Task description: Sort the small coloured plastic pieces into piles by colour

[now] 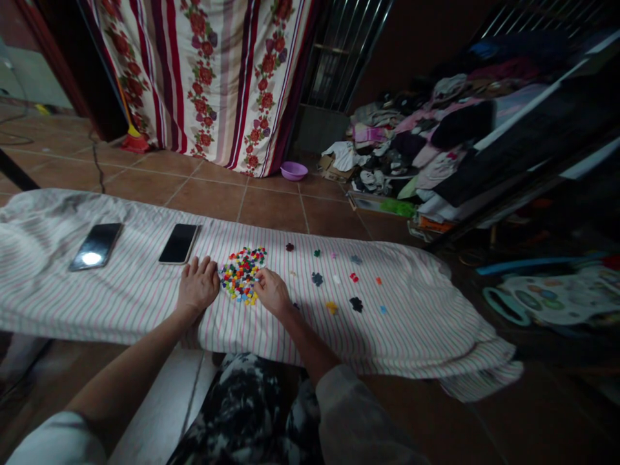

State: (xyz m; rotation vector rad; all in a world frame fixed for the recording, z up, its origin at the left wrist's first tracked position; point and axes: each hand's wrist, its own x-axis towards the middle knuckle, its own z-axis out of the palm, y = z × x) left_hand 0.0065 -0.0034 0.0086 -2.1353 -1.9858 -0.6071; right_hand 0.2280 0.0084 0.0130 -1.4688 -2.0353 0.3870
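Pieces point(241, 274) heaped in mixed colours on the desk point(411, 336); right hand point(275, 294) at the heap's near-right edge.
Heap lies just left of the right hand's fingertips, roughly round, with no clear long axis; that hand is the nearer one, thumb and finger drawn almost together, though whether a piece sits between them I cannot tell; left hand point(199, 284) rests palm down just beside the heap's left edge, fingers extended, nothing visibly held; small clusters point(357, 303), each of one colour, lie spaced apart right of the heap; two phones point(179, 244) lie farther left, beyond the left hand.
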